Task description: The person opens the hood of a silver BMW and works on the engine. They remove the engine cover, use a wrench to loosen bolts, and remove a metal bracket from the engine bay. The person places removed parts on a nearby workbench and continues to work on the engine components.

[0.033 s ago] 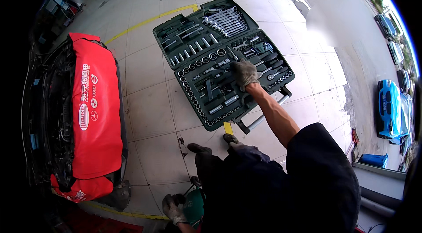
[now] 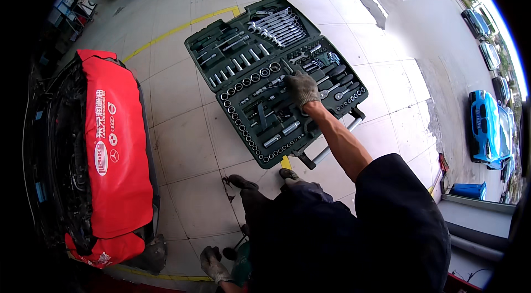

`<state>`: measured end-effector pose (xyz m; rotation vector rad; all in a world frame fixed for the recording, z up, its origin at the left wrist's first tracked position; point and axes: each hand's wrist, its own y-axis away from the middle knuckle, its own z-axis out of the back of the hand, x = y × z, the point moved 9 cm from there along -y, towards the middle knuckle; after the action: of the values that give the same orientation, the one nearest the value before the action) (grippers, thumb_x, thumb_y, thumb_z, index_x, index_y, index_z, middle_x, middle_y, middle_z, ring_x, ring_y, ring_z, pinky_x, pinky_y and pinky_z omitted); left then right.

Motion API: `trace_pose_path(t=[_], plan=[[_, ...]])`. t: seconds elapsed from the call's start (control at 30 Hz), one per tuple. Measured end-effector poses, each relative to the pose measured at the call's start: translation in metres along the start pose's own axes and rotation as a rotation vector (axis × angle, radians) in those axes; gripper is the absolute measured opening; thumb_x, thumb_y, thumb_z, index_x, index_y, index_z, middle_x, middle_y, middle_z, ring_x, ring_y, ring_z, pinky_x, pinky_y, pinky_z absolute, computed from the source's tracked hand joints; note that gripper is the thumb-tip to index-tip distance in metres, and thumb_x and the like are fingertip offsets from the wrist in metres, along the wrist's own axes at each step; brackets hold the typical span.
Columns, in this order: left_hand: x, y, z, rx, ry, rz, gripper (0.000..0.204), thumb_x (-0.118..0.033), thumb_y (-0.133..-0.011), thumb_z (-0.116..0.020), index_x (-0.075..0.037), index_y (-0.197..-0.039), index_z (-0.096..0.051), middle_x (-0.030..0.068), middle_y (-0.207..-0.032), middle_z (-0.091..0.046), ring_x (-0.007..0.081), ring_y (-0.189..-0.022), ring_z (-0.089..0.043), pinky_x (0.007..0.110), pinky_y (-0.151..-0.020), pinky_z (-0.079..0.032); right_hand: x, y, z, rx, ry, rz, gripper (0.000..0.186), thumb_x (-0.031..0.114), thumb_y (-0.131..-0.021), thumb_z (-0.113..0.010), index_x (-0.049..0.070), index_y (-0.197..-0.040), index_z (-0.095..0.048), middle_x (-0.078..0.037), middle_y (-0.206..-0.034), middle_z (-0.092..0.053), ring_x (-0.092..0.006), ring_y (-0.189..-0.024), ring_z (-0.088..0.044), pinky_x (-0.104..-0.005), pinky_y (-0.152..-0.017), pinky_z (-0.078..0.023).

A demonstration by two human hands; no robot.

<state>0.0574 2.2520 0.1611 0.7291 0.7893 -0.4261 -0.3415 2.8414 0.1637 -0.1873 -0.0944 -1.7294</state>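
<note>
Red draped sheet [image 2: 127,152], left of open dark-green tool case [image 2: 312,25]. Your left hand [image 2: 212,263], gray-knit-gloved, below case; fingers bent, grip cannot be told. Your right hand [image 2: 303,89], likewise gloved, over case's right half; fingers curled, hold hidden; place scarcely changed since earlier frame, so work likely stays there.

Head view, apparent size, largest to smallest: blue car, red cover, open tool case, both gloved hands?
1. Open tool case
2. Red cover
3. Blue car, though far off
4. Right hand and left hand: too alike to rank
</note>
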Motion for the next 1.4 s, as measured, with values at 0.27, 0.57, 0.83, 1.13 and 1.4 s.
trace_pose_path(t=[0.27, 0.57, 0.83, 1.13, 1.4], plan=[[-0.103, -0.205, 0.02, 0.14, -0.12, -0.222, 0.031, -0.028, -0.104, -0.061, 0.001, -0.114, -0.066, 0.0119, -0.086, -0.073, 0.0187, -0.062, -0.065, 0.031, -0.055, -0.051, -0.022, 0.034, 0.023, -0.183, -0.265, -0.294, 0.033, 0.02, -0.091, -0.068, 0.017, -0.124, -0.07, -0.013, -0.119, -0.069, -0.0334, -0.109, -0.068, -0.0425, -0.09, -0.056], [-0.292, -0.335, -0.121, 0.284, -0.539, -0.53, 0.042, -0.039, -0.105, -0.058, 0.002, -0.104, -0.068, 0.0024, -0.066, -0.056, 0.0132, -0.056, -0.055, 0.033, -0.056, -0.045, -0.019, 0.023, 0.046, -0.294, -0.351, -0.464, 0.025, 0.027, -0.097, -0.065, 0.013, -0.114, -0.075, -0.013, -0.104, -0.075, -0.0332, -0.099, -0.072, -0.0411, -0.085, -0.056], [-0.405, -0.326, -0.211, 0.51, -0.691, -0.625, 0.026, -0.027, -0.1, -0.062, -0.003, -0.107, -0.07, 0.0101, -0.079, -0.072, 0.0188, -0.067, -0.071, 0.034, -0.065, -0.055, 0.104, -0.181, -0.007, -0.234, -0.418, -0.211, 0.026, 0.027, -0.094, -0.068, 0.014, -0.116, -0.074, -0.012, -0.106, -0.075, -0.0327, -0.097, -0.072, -0.0411, -0.084, -0.057], [-0.431, -0.397, -0.207, 0.406, -0.595, -0.355, 0.023, -0.021, -0.103, -0.059, 0.0, -0.109, -0.066, 0.0068, -0.072, -0.063, 0.0121, -0.058, -0.057, 0.028, -0.051, -0.048, 0.154, -0.262, -0.016, -0.05, -0.386, -0.253, 0.025, 0.023, -0.093, -0.064, 0.018, -0.116, -0.072, -0.011, -0.098, -0.071, -0.0336, -0.095, -0.071, -0.0466, -0.078, -0.058], [-0.462, -0.419, -0.326, 0.781, -0.798, -0.629, 0.027, -0.024, -0.103, -0.061, 0.002, -0.106, -0.066, 0.0066, -0.069, -0.063, 0.0124, -0.055, -0.056, 0.029, -0.051, -0.047, 0.089, -0.031, 0.011, -0.41, -0.505, -0.679, 0.019, 0.019, -0.092, -0.074, 0.011, -0.109, -0.076, -0.011, -0.1, -0.077, -0.0242, -0.087, -0.075, -0.035, -0.076, -0.061]])
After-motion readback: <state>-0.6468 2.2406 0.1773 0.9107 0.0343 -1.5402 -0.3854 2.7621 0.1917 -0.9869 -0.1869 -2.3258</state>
